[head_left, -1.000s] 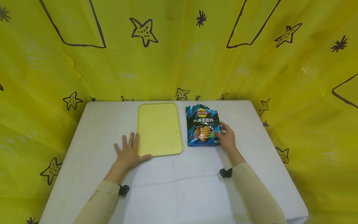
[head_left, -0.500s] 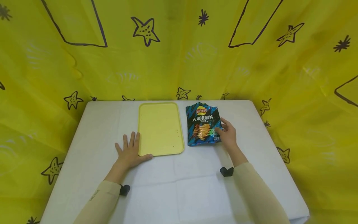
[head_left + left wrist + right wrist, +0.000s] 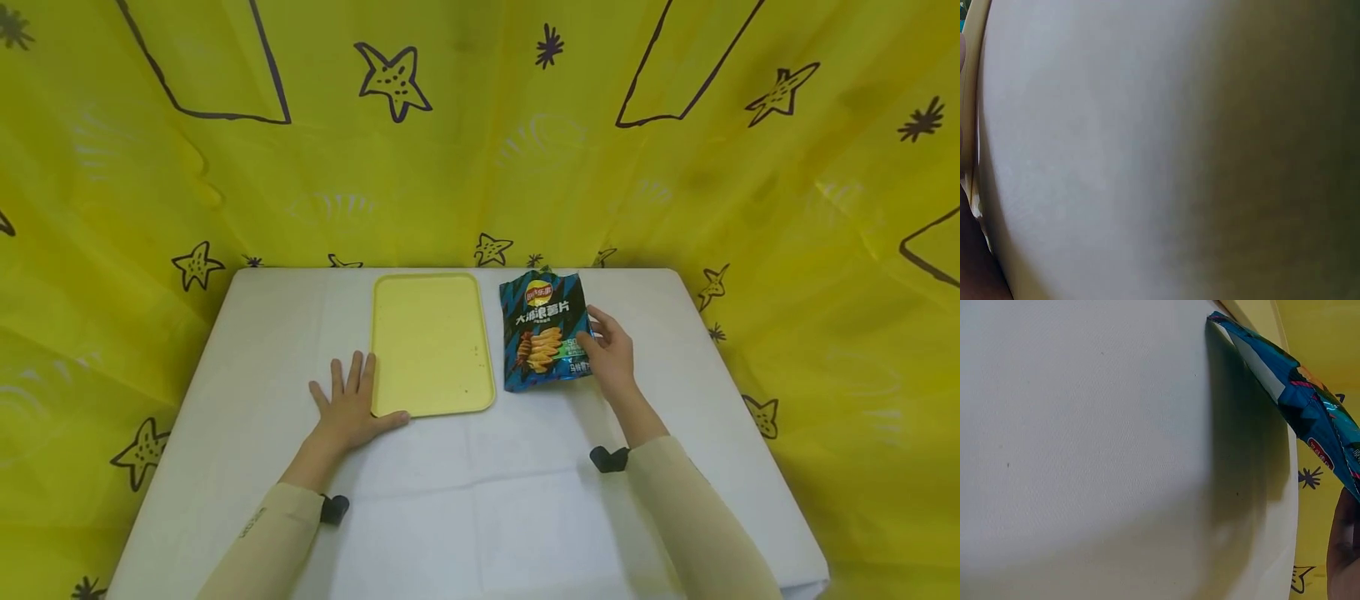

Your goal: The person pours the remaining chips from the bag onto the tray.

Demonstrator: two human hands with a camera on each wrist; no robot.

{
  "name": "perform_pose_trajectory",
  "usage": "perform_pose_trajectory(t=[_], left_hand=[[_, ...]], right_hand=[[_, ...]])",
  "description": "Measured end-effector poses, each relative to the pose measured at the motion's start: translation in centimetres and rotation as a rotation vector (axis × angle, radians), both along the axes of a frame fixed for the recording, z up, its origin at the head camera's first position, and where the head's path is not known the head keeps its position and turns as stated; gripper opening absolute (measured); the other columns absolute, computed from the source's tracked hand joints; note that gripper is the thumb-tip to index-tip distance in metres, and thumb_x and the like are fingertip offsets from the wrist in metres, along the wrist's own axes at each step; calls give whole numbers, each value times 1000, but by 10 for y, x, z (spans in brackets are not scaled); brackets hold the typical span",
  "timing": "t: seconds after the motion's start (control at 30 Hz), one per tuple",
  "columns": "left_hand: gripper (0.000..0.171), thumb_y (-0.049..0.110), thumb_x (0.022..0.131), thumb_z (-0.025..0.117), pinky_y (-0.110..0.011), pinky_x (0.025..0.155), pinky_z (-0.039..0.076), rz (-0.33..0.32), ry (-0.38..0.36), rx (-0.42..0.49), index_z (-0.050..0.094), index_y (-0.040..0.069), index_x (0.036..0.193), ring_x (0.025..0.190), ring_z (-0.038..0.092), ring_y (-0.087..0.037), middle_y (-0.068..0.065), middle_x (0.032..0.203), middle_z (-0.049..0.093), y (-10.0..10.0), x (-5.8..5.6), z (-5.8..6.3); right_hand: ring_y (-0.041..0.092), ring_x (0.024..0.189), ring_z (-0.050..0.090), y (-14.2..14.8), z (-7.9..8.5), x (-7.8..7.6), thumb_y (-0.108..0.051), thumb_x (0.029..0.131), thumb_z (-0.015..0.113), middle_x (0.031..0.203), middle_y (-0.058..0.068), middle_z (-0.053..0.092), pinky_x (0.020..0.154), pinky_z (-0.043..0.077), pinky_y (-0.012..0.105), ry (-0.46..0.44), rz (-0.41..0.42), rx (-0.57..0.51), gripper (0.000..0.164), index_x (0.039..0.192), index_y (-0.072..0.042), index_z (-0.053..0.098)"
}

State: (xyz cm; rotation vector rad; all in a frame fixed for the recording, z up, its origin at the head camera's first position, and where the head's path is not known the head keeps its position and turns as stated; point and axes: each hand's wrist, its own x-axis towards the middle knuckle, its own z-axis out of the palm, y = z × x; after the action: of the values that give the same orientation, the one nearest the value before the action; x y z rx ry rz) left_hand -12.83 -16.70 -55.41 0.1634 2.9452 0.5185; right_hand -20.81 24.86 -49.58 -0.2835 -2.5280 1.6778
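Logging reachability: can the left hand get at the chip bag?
Probably yes: only the low yellow tray lies between left hand and chip bag; the right hand grips the bag's right side, leaving its left side free.

Narrow gap on tabletop [image 3: 480,508] — tray [image 3: 431,346] left, bag [image 3: 546,329] right.

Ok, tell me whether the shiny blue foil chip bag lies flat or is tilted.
Tilted: in the right wrist view, the bag slants above the white-covered table, rising toward the right hand, its shadow beneath.
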Motion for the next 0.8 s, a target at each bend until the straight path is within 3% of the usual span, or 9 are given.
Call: perform_pose_trajectory(t=[0.3,0.47,0.8], left_hand=[[120,85,65,43,-70,90,-17,2,4,26,-9,14,147,133,-20,-42,-14,153,-8,-2,-1,-5],[121,86,64,41,-69,90,-19,4,12,29,-9,15,147,134,-20,-42,-13,153,-7,-3,-1,-6],[121,87,64,40,-67,90,-21,4,8,40,-11,17,147,134,-21,-40,-12,153,-9,-4,-2,-8]], right_hand=[[18,96,56,-3,2,5,-15,90,59,114,7,55,79,48,20,165,48,-98,41,128,-30,53],[20,90,55,-10,16,11,-8,89,59,112,9,56,76,48,17,225,103,-145,41,127,-24,56],[22,92,54,-27,55,21,-5,90,57,114,13,59,72,48,17,331,260,-9,38,127,-12,56]])
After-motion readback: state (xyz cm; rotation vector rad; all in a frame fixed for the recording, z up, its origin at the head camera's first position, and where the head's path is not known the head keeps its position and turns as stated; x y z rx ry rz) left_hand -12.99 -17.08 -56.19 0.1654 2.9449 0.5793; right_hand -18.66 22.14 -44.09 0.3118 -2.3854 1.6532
